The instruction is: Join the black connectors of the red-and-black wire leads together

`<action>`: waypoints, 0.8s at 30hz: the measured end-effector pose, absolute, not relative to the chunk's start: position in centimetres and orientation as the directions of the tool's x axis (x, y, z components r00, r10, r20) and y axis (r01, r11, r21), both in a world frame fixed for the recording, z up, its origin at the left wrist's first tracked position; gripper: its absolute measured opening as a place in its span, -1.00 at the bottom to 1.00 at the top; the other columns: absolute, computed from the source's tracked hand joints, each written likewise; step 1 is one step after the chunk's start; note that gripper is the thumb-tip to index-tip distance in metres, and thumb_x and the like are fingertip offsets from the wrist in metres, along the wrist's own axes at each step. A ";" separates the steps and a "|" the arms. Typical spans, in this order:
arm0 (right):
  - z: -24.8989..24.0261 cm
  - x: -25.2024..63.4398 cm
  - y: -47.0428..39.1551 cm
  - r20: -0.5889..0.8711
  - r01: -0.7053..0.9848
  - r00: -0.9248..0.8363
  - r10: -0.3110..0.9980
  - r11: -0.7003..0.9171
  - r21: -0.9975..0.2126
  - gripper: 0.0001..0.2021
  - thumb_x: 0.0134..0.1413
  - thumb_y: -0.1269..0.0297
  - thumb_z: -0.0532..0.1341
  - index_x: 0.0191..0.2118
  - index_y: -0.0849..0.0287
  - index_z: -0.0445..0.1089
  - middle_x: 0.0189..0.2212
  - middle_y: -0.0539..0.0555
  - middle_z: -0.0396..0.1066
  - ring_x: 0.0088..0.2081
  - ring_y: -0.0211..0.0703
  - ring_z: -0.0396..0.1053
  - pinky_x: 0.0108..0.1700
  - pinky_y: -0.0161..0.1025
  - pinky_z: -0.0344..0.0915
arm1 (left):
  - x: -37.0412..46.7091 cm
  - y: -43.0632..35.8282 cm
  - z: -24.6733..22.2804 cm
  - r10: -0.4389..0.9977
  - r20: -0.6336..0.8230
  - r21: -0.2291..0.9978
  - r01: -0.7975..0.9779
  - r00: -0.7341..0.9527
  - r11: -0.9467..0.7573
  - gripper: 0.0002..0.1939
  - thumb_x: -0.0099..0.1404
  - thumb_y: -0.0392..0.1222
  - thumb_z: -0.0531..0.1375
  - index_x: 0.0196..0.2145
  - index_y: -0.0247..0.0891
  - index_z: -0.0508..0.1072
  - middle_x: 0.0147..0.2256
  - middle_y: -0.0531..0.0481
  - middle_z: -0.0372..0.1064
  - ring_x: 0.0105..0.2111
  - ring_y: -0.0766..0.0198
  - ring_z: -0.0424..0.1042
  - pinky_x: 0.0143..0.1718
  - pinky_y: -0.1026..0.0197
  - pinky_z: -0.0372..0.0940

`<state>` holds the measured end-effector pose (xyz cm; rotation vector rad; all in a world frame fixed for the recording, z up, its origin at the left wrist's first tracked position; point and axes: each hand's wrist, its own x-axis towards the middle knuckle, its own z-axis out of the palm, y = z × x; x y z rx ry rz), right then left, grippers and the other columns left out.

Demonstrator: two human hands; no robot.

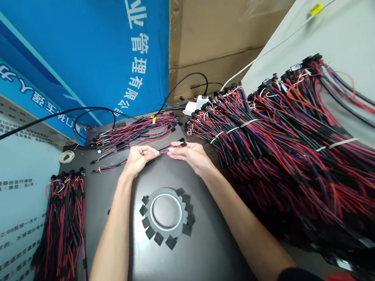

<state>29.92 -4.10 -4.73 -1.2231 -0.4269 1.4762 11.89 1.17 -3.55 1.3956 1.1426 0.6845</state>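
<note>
Both hands hold one thin red-and-black wire harness [164,151] over the dark table. My left hand [139,159] pinches it between thumb and fingers. Close by on the right, my right hand [191,154] grips the same harness, and a black connector end shows above its fingers. Part of the harness trails left to a small connector lying on the table. Nearer to me, between my forearms, sits a round grey dispenser [166,211] with black tape pieces sticking out around its rim.
Loose wires [134,130] lie behind the hands. Large tied harness bundles [272,137] fill the right side, and another bundle [68,225] hangs at the left. A white cord coil [67,157] rests at the back left. Cardboard [216,24] and a blue panel [100,47] stand behind.
</note>
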 end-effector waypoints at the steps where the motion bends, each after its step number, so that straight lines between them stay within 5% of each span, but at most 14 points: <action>1: -4.6 30.1 -4.1 -0.453 -0.491 0.155 0.878 -0.330 -0.806 -0.73 -0.22 0.66 0.36 -0.29 0.36 0.44 -0.45 0.13 0.56 -0.40 -0.16 0.57 -0.14 -0.20 0.58 | 11.9 1.2 -3.5 0.902 -0.207 0.957 0.272 0.379 0.106 -0.76 -0.11 -0.10 0.38 -0.55 -0.35 0.56 -0.58 -0.03 0.45 -0.56 0.36 0.28 -0.50 0.29 0.12; 9: -4.0 30.3 -4.1 -0.485 -0.363 0.139 0.863 -0.411 -0.836 -0.72 -0.25 0.68 0.38 -0.33 0.34 0.42 -0.55 0.09 0.53 -0.48 -0.22 0.53 -0.29 -0.33 0.58 | 11.9 1.1 -3.4 0.868 -0.199 0.929 0.369 0.455 0.019 -0.84 -0.09 -0.18 0.31 -0.57 -0.35 0.54 -0.56 -0.03 0.46 -0.53 0.34 0.31 -0.45 0.29 0.16; 17: -4.1 30.1 -4.0 -0.466 -0.412 0.202 0.861 -0.357 -0.838 -0.71 -0.16 0.68 0.33 -0.24 0.36 0.41 -0.51 0.08 0.54 -0.44 -0.21 0.55 -0.16 -0.24 0.58 | 12.1 0.9 -3.5 0.917 -0.204 0.939 0.335 0.343 0.084 -0.81 -0.08 -0.16 0.26 -0.53 -0.36 0.56 -0.67 0.07 0.28 -0.62 0.42 0.11 -0.56 0.31 -0.03; 24: -4.0 30.0 -4.0 -0.463 -0.413 0.209 0.861 -0.352 -0.840 -0.70 -0.16 0.69 0.33 -0.23 0.36 0.39 -0.50 0.09 0.54 -0.42 -0.19 0.55 -0.14 -0.20 0.57 | 11.9 0.8 -3.1 0.916 -0.198 0.927 0.370 0.348 0.060 -0.83 -0.09 -0.19 0.24 -0.54 -0.35 0.55 -0.68 0.07 0.27 -0.63 0.41 0.14 -0.58 0.30 -0.02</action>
